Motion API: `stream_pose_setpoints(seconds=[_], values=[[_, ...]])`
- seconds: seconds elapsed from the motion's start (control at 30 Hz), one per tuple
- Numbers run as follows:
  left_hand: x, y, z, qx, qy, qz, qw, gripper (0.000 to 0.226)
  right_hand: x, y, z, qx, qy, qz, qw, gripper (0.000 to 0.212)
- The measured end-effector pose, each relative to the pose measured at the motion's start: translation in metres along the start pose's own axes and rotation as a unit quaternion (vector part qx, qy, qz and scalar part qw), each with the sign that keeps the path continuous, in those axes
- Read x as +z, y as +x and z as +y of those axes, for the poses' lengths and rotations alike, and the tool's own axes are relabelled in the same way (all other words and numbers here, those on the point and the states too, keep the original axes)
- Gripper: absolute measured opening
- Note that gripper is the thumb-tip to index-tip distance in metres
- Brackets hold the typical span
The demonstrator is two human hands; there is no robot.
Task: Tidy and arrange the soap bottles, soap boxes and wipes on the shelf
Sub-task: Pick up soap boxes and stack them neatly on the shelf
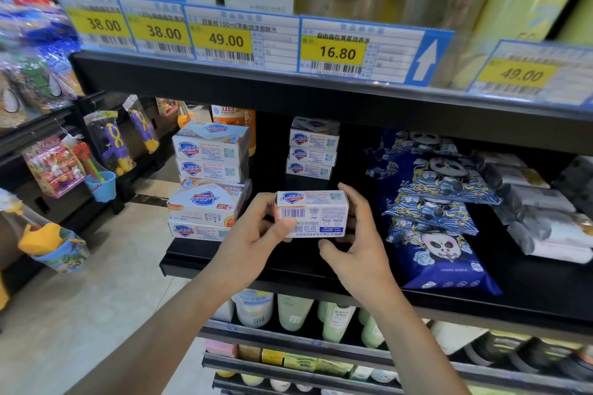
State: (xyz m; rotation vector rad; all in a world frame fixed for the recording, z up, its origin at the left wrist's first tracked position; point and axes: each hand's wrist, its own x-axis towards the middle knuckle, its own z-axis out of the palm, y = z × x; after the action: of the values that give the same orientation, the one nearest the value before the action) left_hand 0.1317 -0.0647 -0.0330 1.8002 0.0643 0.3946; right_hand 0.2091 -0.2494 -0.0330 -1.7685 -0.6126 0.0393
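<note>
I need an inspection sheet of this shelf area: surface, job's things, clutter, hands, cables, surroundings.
Surface: black shelf, front part bare.
Job's things: held soap box; left stack of soap boxes; three-box stack behind; blue panda wipes; grey wipes.
Clutter: orange bottle behind the left stack.
Hands: left hand and right hand grip the held soap box.
Cables: nothing seen.
Surroundings: price tags above; hanging toys left.
</note>
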Motion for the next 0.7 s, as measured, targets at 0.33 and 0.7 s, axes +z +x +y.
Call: stream_pose_setpoints(seconds=[0.33, 0.7], values=[[0.0, 0.0003, -0.0016, -0.033, 0.007, -0.002, 0.999, 0.035, -0.0008, -0.001, -0.0018, -0.015, -0.01, -0.006, 1.0, 0.101], [0.0011, 0.0005, -0.0011, -0.037, 0.008, 0.01, 0.999, 0.035, -0.0003, -0.001, 0.0019, 0.012, 0.021, 0.002, 1.0, 0.08]])
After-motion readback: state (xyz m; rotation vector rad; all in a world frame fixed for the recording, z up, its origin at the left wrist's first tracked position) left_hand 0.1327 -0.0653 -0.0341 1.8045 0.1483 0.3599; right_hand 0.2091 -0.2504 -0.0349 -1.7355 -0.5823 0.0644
